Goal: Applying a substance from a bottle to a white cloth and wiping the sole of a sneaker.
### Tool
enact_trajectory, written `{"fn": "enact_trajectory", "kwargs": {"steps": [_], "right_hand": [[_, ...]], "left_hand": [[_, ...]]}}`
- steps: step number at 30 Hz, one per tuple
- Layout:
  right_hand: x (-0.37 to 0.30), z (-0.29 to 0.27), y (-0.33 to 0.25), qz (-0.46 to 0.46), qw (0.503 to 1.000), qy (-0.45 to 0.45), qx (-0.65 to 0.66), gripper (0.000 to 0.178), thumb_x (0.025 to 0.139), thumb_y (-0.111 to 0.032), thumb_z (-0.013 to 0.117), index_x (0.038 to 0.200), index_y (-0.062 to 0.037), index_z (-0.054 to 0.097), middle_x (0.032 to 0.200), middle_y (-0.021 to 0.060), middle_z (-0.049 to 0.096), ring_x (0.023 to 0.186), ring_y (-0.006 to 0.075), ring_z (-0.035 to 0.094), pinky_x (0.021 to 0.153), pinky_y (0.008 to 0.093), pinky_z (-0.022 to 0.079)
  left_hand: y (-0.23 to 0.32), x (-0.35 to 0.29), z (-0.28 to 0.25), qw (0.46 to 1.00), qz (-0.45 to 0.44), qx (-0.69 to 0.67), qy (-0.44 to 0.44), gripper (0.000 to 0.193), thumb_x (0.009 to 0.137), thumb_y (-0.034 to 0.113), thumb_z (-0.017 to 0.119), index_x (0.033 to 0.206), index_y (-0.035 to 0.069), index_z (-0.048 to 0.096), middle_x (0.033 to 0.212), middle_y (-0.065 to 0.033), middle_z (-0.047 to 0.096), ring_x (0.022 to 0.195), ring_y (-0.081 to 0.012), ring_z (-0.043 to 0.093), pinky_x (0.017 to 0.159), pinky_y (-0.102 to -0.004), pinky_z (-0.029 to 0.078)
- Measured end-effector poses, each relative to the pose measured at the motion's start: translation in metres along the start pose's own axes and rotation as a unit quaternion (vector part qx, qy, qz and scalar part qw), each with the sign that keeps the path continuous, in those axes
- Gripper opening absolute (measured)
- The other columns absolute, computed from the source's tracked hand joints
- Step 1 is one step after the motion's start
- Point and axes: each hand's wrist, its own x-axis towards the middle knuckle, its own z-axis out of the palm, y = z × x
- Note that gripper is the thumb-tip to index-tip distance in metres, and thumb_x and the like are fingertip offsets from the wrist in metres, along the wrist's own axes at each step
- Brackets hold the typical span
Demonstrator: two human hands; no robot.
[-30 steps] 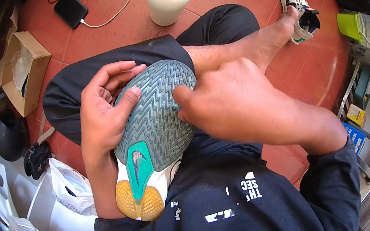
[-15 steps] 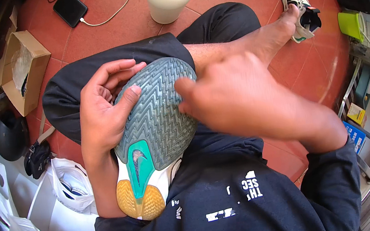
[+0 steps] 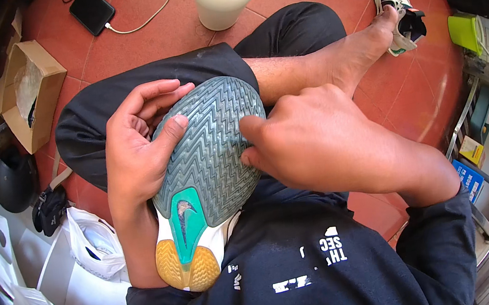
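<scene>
A sneaker [image 3: 210, 151] rests against my lap with its sole facing up. The sole is dark grey with a zigzag tread, a green middle patch and a yellow heel, and a little of the white upper shows beside it. My left hand [image 3: 142, 135] grips its left edge, thumb on the tread and fingers behind. At the right edge of the sole, my right hand [image 3: 310, 137] is closed with the fingers curled and the thumb low against the shoe. Whatever it may pinch is hidden. The matching sneaker [image 3: 403, 20] lies on the floor by my bare foot.
Red tiles [image 3: 149, 35] cover the floor. Ahead stand a white plastic bottle [image 3: 224, 1] and a black phone-like device [image 3: 92, 11] on a cable. At left are an open cardboard box [image 3: 44, 111] and white plastic bags [image 3: 93, 246]; at right, a metal rack [image 3: 480, 208] with small boxes.
My right hand, blurred before, is now sharp and slightly lower and further right along the sole's edge. The left hand and the shoe have barely shifted.
</scene>
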Motion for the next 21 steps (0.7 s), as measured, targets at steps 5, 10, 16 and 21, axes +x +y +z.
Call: {"fn": "enact_trajectory", "kwargs": {"steps": [5, 10, 16, 21], "right_hand": [[0.0, 0.001, 0.002, 0.03, 0.997, -0.036, 0.069, 0.024, 0.084, -0.024, 0.062, 0.08, -0.0001, 0.06, 0.056, 0.0171, 0.059, 0.057, 0.0361, 0.063, 0.054, 0.0469, 0.049], [-0.001, 0.005, -0.006, 0.054, 0.996, -0.04, 0.052, 0.025, 0.085, -0.026, 0.062, 0.081, -0.0011, 0.06, 0.057, 0.0166, 0.06, 0.058, 0.0359, 0.063, 0.054, 0.0472, 0.049], [-0.006, -0.002, 0.004, 0.076, 0.995, -0.058, 0.037, 0.026, 0.085, -0.027, 0.063, 0.08, -0.0015, 0.06, 0.058, 0.0162, 0.06, 0.059, 0.0366, 0.063, 0.055, 0.0468, 0.049], [-0.014, -0.003, 0.011, 0.076, 0.992, 0.025, 0.098, 0.024, 0.084, -0.025, 0.065, 0.079, -0.0023, 0.061, 0.062, 0.0166, 0.062, 0.061, 0.0365, 0.063, 0.056, 0.0464, 0.049]], "left_hand": [[0.0, 0.0, -0.001, 1.0, -0.002, 0.012, 0.002, 0.038, 0.081, -0.008, 0.062, 0.117, -0.006, 0.053, 0.116, -0.0204, 0.063, 0.109, -0.0204, 0.06, 0.096, -0.0306, 0.046], [-0.001, 0.0, -0.001, 1.0, 0.003, 0.01, -0.002, 0.038, 0.081, -0.008, 0.061, 0.117, -0.006, 0.052, 0.116, -0.02, 0.063, 0.11, -0.0203, 0.06, 0.097, -0.0306, 0.046], [0.002, -0.002, 0.002, 1.0, 0.01, 0.024, -0.004, 0.036, 0.082, -0.008, 0.061, 0.117, -0.007, 0.053, 0.116, -0.02, 0.063, 0.11, -0.0205, 0.06, 0.097, -0.0306, 0.045], [0.001, -0.001, 0.001, 1.0, 0.008, 0.011, -0.003, 0.036, 0.081, -0.008, 0.061, 0.116, -0.007, 0.053, 0.116, -0.02, 0.063, 0.111, -0.0207, 0.059, 0.098, -0.031, 0.045]]}}
